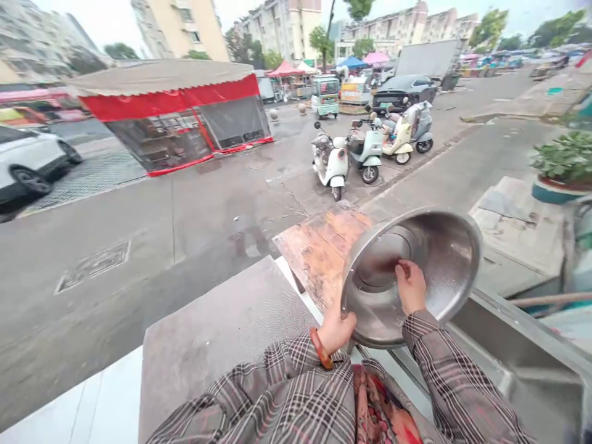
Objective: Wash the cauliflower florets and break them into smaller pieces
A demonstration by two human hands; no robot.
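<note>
A large round stainless steel basin (446,277) is tilted on its side, its opening turned toward me. My left hand (335,327) is closed around the near left part of its rim, the thumb on the inner side. Inside the basin is my right hand (411,287), its fingers curled together close to the bottom. Whatever those fingers hold, if anything, is hidden. A reddish-brown smear beside the fingertips looks like a reflection in the metal. Drops and wet marks show on the inner wall.
A metal sink (518,345) lies below the basin on the right. Beyond the basin is a worn wooden board (324,246); a grey mesh-textured surface (222,327) is at left. Farther off are parked scooters (333,163), a red-edged tent (176,117) and a potted plant (567,160).
</note>
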